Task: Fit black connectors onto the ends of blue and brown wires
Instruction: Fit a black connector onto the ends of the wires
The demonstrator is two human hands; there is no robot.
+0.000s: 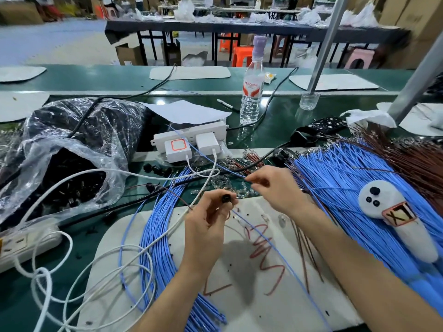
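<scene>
Black round plastic connector (225, 198) pinched at the tips of thumb and forefinger of left hand (208, 219), raised just above white soft work pad (239, 295) on dark green tabletop (282, 116). Remaining left fingers curled loosely underneath. Thin brown wire (167, 190) arcing out to the left from the same grip; whether its end is seated in the connector, cannot tell.

Right hand (275, 190) just beside, slightly higher, fingers bent, thumb and forefinger nipping thin blue wire (236, 173) stretched up and left toward white power strip (191, 137). Wire end and connector near each other, apart.

Left of the pad, long bundle of blue wires (163, 236) under looping white charging cables (96, 271). At right, fanned heap of blue wires (335, 173), with heap of brown wires (412, 164) just behind. On the blue heap, white handheld controller (395, 219) with black buttons. Far left, crumpled clear plastic bag (72, 149) full of dark connectors, mouth open. Behind the power strip, clear plastic water bottle (251, 92), upright.
</scene>
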